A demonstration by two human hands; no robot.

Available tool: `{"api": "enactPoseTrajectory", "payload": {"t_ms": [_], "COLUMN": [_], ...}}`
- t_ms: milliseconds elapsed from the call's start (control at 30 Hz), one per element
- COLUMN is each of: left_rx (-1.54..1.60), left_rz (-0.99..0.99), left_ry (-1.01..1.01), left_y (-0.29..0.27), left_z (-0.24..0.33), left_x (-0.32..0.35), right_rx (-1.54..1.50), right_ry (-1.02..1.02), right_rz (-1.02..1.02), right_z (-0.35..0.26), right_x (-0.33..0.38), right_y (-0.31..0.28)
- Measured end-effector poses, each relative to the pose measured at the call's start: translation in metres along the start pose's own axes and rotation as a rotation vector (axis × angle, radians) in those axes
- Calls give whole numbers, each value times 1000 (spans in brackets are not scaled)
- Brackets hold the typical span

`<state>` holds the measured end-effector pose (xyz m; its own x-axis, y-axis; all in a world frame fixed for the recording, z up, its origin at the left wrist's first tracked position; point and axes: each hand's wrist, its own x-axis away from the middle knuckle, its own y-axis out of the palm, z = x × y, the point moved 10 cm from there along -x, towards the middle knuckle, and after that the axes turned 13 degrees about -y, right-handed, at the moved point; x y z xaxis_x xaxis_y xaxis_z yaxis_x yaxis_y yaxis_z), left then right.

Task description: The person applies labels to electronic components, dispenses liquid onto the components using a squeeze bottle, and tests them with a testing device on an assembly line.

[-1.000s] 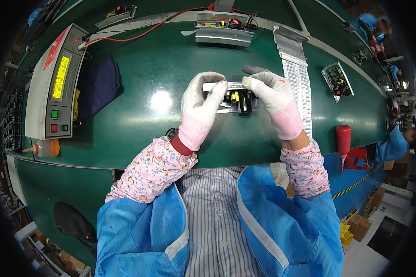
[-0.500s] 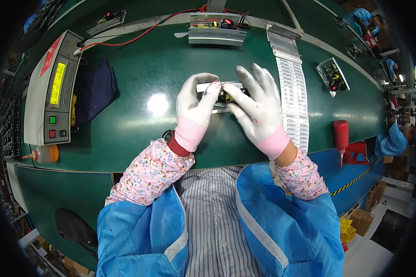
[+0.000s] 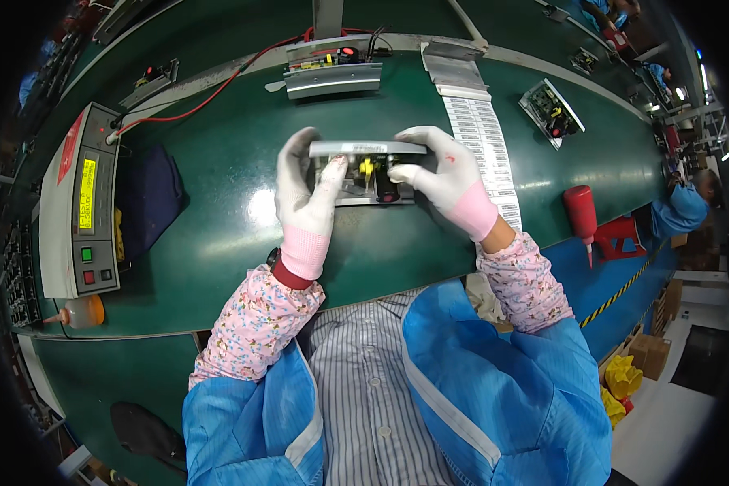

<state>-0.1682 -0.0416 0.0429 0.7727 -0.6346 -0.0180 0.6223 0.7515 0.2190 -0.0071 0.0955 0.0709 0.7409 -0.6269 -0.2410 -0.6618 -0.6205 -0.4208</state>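
A power supply circuit board in a silver metal frame (image 3: pixel 366 149) is held in front of me over the green bench. A pale label strip lies along the frame's far edge, and yellow and black parts show inside. My left hand (image 3: pixel 305 186), in a white glove, is closed round the left end with its thumb over the near side. Gripping the right end is my right hand (image 3: pixel 455 180), also gloved, its fingers behind the frame and its thumb across the front. Some fingers of both hands are hidden behind the board.
A tester (image 3: pixel 97 227) with a lit yellow display stands left, beside a dark cloth (image 3: pixel 152 198) and an orange-filled bottle (image 3: pixel 85 311). Another framed board (image 3: pixel 332 81) sits at the back. To the right are a label sheet (image 3: pixel 484 146), a board (image 3: pixel 552 113) and a red bottle (image 3: pixel 579 212).
My hands have moved apart to the two ends of the board. The right hand's raised fingers have closed round its end. More of the board shows, and the whole view has shifted.
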Motion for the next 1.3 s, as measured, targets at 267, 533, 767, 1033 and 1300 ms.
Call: {"api": "enactPoseTrajectory", "payload": {"t_ms": [267, 533, 767, 1033, 1300], "left_rx": [187, 344, 360, 249, 260], "left_rz": [-626, -469, -444, -437, -446], "left_ry": [-460, -491, -602, -487, -523], "left_y": [52, 40, 31, 28, 23], "left_z": [-9, -18, -38, -36, -39], "left_x": [32, 26, 27, 24, 25], "right_rx": [-331, 1217, 1018, 510, -798], "right_ry": [121, 100, 764, 498, -203], "right_rz": [92, 297, 105, 469, 525], "right_z": [8, 8, 95, 54, -49], "right_x": [11, 84, 182, 154, 60], "right_y": [-28, -217, -310, -286, -77]}}
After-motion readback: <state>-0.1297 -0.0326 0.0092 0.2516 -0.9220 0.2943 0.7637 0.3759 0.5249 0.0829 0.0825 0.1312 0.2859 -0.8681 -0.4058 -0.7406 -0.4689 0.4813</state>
